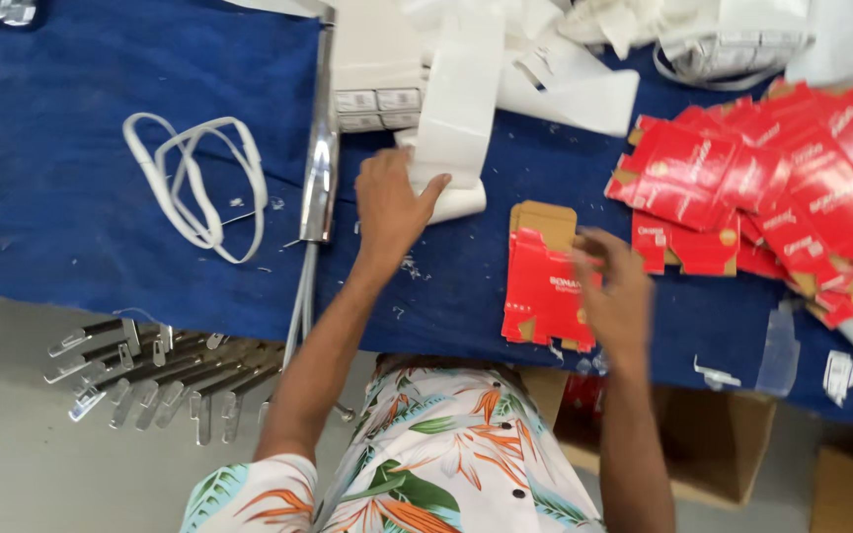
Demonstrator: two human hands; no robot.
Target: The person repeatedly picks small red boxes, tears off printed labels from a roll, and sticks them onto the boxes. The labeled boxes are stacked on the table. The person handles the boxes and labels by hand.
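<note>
- Blue cloth-covered table (pixel 101 148) spans the whole view; the person stands at its near edge in a floral shirt (pixel 446 454)
- Heap of flat red cartons (pixel 792 188) at the right of the table, many overlapping, none folded up as far as can be seen; this looks like stock yet to be handled
- White paper strips and label backing (pixel 565 59) piled at the far edge, beside small white boxes (pixel 377 99)
- Long metal tool (pixel 321 148) lies along the table left of centre; a white looped cord (pixel 199 178) lies well to its left
- Bundle of metal parts (pixel 150 375) below the table edge at left; brown cardboard box (pixel 713 444) under the table at right
- One red carton (pixel 542 286), flat with brown flaps showing, lies near the table edge in front of the person, apart from the heap; judged the piece in hand, not yet erected
- Left hand (pixel 390 207) rests on the curled end of a white label roll (pixel 456 148), thumb and fingers closing on the strip
- Right hand (pixel 619 296) blurred, at the right edge of the single carton; cannot tell how far it is closed or whether it grips
</note>
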